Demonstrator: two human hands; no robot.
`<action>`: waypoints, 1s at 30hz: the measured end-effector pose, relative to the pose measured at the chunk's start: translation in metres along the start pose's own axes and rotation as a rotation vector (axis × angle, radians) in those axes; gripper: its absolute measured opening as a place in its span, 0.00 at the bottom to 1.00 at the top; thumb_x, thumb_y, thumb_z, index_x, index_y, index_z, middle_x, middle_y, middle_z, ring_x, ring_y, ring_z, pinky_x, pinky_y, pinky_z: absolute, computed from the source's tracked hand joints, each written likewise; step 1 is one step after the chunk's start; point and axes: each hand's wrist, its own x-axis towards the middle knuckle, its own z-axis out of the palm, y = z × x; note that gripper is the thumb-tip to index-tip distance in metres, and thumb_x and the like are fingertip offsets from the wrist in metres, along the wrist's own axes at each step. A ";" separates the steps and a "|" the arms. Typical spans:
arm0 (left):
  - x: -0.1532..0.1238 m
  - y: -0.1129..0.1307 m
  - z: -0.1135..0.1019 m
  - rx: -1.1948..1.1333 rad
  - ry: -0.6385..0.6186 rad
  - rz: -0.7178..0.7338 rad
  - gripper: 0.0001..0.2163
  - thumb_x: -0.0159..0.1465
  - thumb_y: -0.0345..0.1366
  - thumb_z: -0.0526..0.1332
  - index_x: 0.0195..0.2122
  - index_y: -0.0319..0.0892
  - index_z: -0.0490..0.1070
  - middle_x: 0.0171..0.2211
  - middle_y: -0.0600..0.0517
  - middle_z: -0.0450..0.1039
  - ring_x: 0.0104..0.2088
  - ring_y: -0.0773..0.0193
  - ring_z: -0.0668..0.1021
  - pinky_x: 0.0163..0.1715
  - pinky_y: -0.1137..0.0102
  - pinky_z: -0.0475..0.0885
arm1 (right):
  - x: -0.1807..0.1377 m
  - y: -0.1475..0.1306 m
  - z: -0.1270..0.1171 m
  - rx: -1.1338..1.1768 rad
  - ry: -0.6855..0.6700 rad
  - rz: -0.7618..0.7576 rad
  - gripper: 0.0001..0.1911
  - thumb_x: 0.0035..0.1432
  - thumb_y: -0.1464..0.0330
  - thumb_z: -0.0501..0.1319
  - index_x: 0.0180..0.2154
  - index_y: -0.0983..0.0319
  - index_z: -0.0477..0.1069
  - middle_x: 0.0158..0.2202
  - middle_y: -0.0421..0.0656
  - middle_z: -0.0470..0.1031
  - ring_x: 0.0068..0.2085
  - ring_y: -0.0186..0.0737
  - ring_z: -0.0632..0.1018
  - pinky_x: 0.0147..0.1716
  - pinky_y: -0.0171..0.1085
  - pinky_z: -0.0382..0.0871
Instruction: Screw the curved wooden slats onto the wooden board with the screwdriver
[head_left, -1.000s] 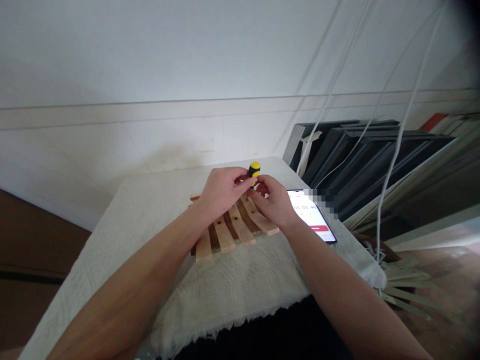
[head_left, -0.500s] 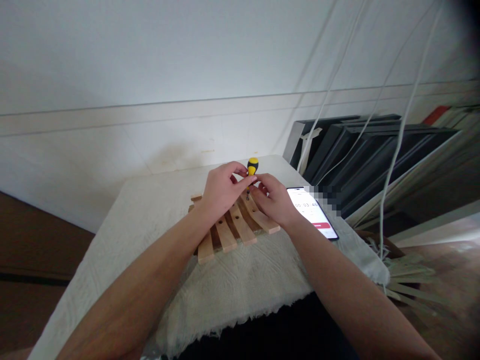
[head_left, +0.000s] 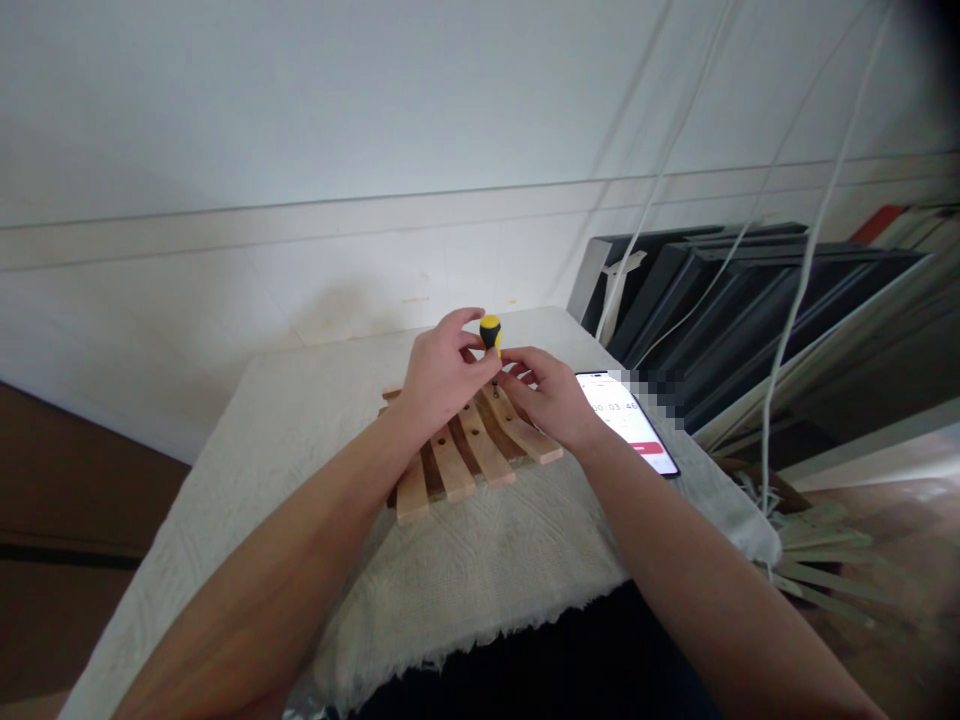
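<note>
A short, stubby screwdriver with a yellow and black handle stands nearly upright above a slatted wooden piece. My left hand grips the handle between thumb and fingers, its index finger raised beside the top. Close by on the right, my right hand has its thumb and fingertips closed around the lower part of the screwdriver. Below them a small metal screw shows at the rightmost slat. The pale slats lie across darker wood and have dark round holes; my left hand and forearm hide part of them.
A whitish cloth with a frayed front edge covers the table. Right of my right hand lies a phone showing a timer. Dark panels lean at the right, with white cables hanging before them. A wall stands behind.
The screwdriver's handle has tipped slightly left, and my left hand's index finger has lifted away from it. My right hand stays almost in place.
</note>
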 end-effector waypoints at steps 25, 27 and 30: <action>0.000 0.001 0.000 0.197 -0.021 0.134 0.09 0.57 0.42 0.65 0.31 0.41 0.75 0.28 0.52 0.76 0.26 0.68 0.72 0.29 0.70 0.65 | 0.001 0.001 0.001 -0.021 0.029 0.015 0.09 0.54 0.66 0.62 0.37 0.62 0.72 0.35 0.43 0.75 0.32 0.36 0.72 0.30 0.38 0.66; 0.002 -0.001 -0.001 0.201 -0.018 0.154 0.07 0.58 0.40 0.65 0.30 0.41 0.75 0.28 0.52 0.75 0.27 0.67 0.73 0.30 0.70 0.66 | 0.001 0.001 0.001 0.022 0.025 0.022 0.10 0.54 0.66 0.61 0.39 0.62 0.72 0.36 0.43 0.75 0.32 0.36 0.72 0.31 0.38 0.67; 0.004 -0.002 -0.002 0.202 -0.020 0.158 0.07 0.59 0.39 0.65 0.29 0.41 0.75 0.30 0.50 0.76 0.29 0.66 0.74 0.31 0.70 0.66 | 0.000 0.000 0.000 0.052 0.013 0.057 0.11 0.56 0.66 0.60 0.41 0.61 0.73 0.35 0.42 0.75 0.32 0.35 0.73 0.32 0.38 0.67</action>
